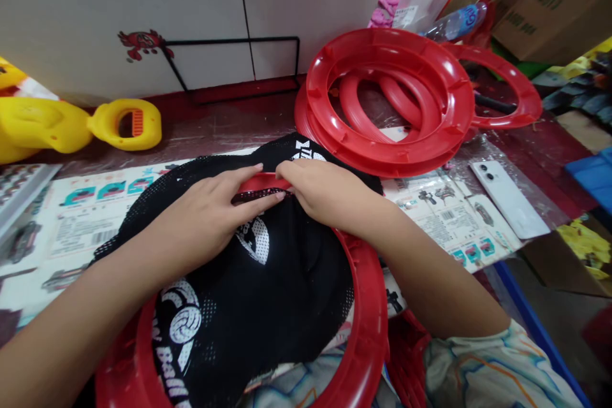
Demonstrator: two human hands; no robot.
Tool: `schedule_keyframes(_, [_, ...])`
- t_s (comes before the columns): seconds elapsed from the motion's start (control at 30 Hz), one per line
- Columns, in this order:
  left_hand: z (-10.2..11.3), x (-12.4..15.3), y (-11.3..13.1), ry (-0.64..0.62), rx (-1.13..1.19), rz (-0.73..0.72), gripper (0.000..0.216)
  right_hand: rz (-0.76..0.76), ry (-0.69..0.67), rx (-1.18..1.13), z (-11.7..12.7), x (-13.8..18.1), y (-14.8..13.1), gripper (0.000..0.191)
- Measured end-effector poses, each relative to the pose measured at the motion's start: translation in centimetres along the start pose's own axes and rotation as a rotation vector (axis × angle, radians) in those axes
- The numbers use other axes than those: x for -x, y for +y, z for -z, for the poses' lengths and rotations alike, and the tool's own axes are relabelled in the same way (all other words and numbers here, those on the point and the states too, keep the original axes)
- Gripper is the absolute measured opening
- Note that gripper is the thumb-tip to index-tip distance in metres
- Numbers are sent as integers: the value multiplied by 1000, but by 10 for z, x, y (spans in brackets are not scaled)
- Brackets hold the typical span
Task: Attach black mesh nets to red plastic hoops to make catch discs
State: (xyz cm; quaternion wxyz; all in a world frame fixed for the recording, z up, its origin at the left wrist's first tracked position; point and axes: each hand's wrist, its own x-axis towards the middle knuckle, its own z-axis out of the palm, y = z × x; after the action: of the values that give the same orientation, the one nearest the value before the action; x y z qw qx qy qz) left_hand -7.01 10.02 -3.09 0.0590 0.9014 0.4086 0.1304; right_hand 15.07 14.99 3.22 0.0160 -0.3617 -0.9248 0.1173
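Observation:
A piece of black mesh fabric point(296, 293) with white printed letters and ball pictures is draped over a red plastic ring point(366, 306) close to my body. My left hand point(210, 207) lies on the far side of the ring, its thumb and fingers gripping the folded fabric edge. Right beside it, my right hand point(325, 191) pinches the same edge, fingertips tucked at the fold. Between the hands a strip of the red rim shows through a gap in the fabric. My palms hide part of the edge.
Several red rings point(392, 153) are stacked at the back right, near a white phone point(509, 197). Yellow plastic toys point(138, 124) lie at the left. A black wire frame point(229, 41) stands before a large white box point(191, 6). Printed cardboard point(86, 210) covers the table.

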Motion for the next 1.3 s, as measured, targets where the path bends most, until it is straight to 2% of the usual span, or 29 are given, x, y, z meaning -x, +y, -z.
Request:
schedule_keyframes(0.1, [3,-1,-3,-54,-31,24,68,-79,51,-99,11,6,-4,20])
schedule_keyframes(0.2, [8,2,-4,-38,-60,68,68,-165,69,-160,18,10,-10,20])
schedule_keyframes(0.37, [18,17,4,2,-43,214,74,-155,80,-184,9,6,-15,25])
schedule_keyframes(0.53, [30,31,22,-36,28,325,58,-138,122,-248,-6,-4,-19,24])
schedule_keyframes(0.7, [41,6,16,29,268,456,33,-93,142,-255,-16,-12,-22,16])
schedule_keyframes(0.77, [40,-8,8,37,344,523,32,-80,179,-280,-19,-14,-21,11])
schedule_keyframes(0.83, [36,-17,2,-10,460,566,34,-72,202,-314,-21,-15,-19,8])
schedule_keyframes(0.93, [29,-20,-2,-49,658,625,33,-73,218,-327,-22,-15,-17,7])
schedule_keyframes(1.0, [26,-19,-1,-21,746,683,29,-63,224,-328,-21,-14,-18,9])
schedule_keyframes(1.3, [19,-19,9,117,694,729,24,-98,226,-333,-20,-13,-19,13])
